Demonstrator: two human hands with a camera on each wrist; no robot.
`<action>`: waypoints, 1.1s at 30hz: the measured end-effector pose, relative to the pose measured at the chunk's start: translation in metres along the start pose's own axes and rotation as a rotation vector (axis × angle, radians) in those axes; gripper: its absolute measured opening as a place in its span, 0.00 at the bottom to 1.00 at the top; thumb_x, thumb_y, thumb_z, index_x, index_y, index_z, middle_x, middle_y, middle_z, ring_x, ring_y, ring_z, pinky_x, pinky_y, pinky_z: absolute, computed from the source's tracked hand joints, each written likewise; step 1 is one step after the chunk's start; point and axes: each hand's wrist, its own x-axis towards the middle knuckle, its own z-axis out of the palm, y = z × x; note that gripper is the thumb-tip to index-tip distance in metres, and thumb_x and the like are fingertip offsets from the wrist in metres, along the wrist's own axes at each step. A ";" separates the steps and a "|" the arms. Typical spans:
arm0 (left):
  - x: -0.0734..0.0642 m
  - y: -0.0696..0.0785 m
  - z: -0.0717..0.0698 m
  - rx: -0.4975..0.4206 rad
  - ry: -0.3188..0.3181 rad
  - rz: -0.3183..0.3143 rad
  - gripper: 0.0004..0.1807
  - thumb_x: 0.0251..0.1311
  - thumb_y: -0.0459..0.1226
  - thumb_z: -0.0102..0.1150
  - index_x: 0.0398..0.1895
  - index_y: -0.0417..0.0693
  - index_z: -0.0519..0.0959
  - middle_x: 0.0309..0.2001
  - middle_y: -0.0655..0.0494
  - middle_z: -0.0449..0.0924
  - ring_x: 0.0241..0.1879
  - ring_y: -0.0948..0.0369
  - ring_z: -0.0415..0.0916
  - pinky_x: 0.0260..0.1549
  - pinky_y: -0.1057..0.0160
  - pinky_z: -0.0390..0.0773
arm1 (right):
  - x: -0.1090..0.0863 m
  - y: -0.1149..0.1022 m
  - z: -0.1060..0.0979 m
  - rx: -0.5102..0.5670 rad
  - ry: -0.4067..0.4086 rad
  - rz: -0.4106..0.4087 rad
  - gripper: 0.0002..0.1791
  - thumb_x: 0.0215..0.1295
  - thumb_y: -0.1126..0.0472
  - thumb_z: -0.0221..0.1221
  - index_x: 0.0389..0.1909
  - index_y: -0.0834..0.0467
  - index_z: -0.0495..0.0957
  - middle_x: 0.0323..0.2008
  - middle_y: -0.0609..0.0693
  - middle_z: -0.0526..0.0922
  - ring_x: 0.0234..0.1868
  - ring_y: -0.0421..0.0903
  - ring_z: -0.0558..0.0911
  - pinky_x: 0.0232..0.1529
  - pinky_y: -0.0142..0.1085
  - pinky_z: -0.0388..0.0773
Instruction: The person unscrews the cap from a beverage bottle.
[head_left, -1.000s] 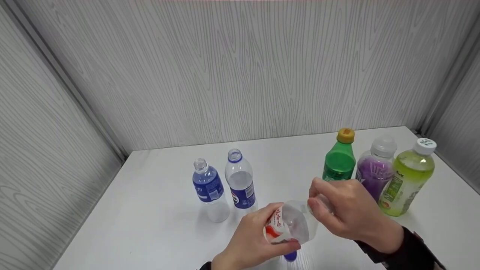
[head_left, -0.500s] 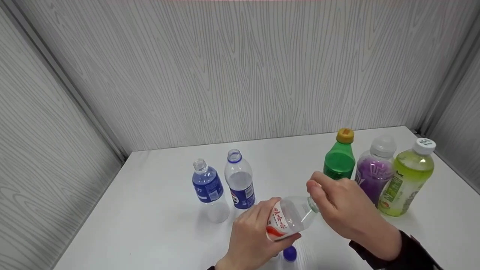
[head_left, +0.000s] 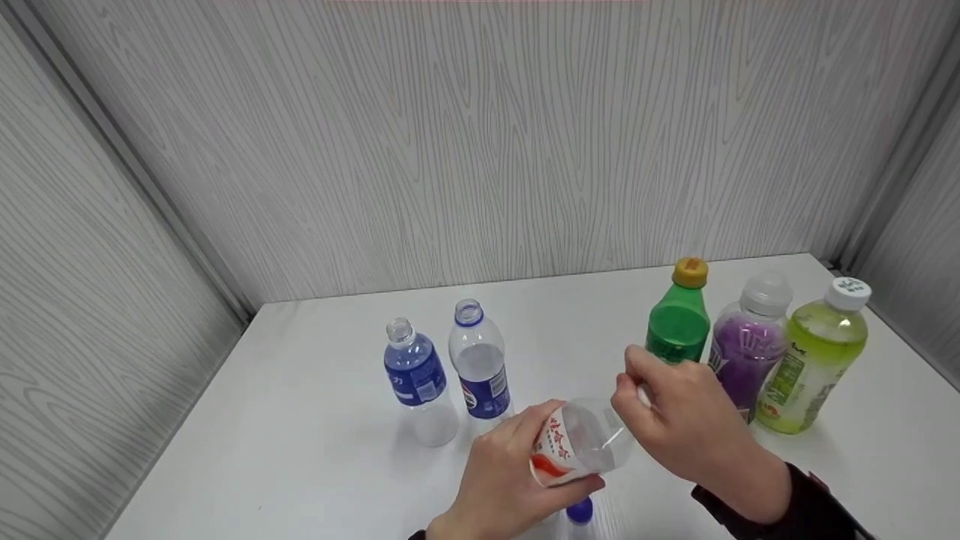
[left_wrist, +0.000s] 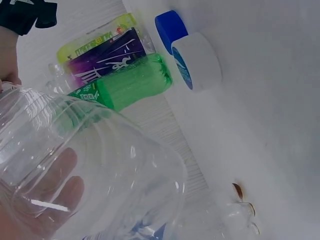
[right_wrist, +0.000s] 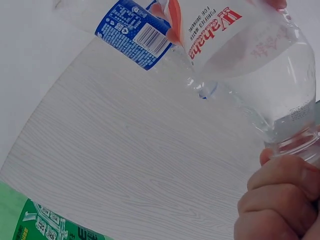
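Observation:
My left hand grips a clear plastic water bottle round its white and red label. The bottle is held tilted, its base toward the left palm and its neck toward the right. Curled over the neck end are the fingers of my right hand, which hide most of it. A small white bit shows between that thumb and forefinger. In the right wrist view, these fingers wrap the bottle just below its shoulder. A blue cap lies on the table below the bottle; the left wrist view shows a white cap against it.
Two uncapped bottles with blue labels, a left one and a right one, stand behind my left hand. Behind my right hand stand a green bottle, a purple-labelled bottle and a yellow-green drink bottle. Panel walls enclose the table.
The bottle swings to a more side-on tilt and then partly back, staying in both hands. My right hand turns a little at the neck end. The standing bottles keep their places.

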 end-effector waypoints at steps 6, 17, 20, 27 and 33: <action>0.002 0.000 -0.006 -0.162 -0.134 -0.084 0.35 0.58 0.60 0.73 0.67 0.66 0.75 0.56 0.68 0.87 0.51 0.74 0.84 0.53 0.70 0.85 | -0.001 0.003 0.000 0.009 0.026 -0.096 0.13 0.60 0.71 0.59 0.24 0.53 0.68 0.14 0.34 0.59 0.17 0.22 0.54 0.16 0.17 0.51; 0.004 -0.003 -0.012 -0.335 -0.288 -0.148 0.33 0.58 0.56 0.75 0.67 0.68 0.75 0.55 0.68 0.87 0.48 0.75 0.83 0.52 0.73 0.84 | -0.002 0.011 0.000 0.041 0.053 -0.302 0.14 0.53 0.73 0.60 0.25 0.52 0.67 0.12 0.39 0.61 0.14 0.23 0.56 0.18 0.11 0.51; 0.005 -0.005 -0.014 -0.386 -0.347 -0.151 0.32 0.58 0.55 0.75 0.66 0.68 0.76 0.54 0.68 0.87 0.48 0.74 0.83 0.51 0.73 0.84 | -0.001 0.015 -0.001 0.065 0.056 -0.404 0.14 0.50 0.73 0.59 0.25 0.54 0.65 0.11 0.41 0.60 0.13 0.26 0.57 0.19 0.11 0.50; 0.006 -0.010 -0.017 -0.474 -0.471 -0.171 0.29 0.60 0.55 0.73 0.64 0.71 0.77 0.51 0.70 0.87 0.48 0.72 0.81 0.50 0.73 0.83 | 0.001 0.018 -0.005 0.101 0.040 -0.551 0.12 0.50 0.72 0.58 0.25 0.55 0.66 0.11 0.41 0.61 0.13 0.29 0.58 0.20 0.12 0.52; 0.005 -0.006 -0.014 -0.398 -0.377 -0.192 0.33 0.59 0.56 0.74 0.67 0.69 0.76 0.55 0.70 0.87 0.50 0.74 0.82 0.54 0.72 0.84 | 0.000 0.014 -0.012 0.015 -0.021 -0.349 0.07 0.58 0.62 0.65 0.35 0.52 0.76 0.13 0.36 0.64 0.17 0.24 0.56 0.19 0.15 0.55</action>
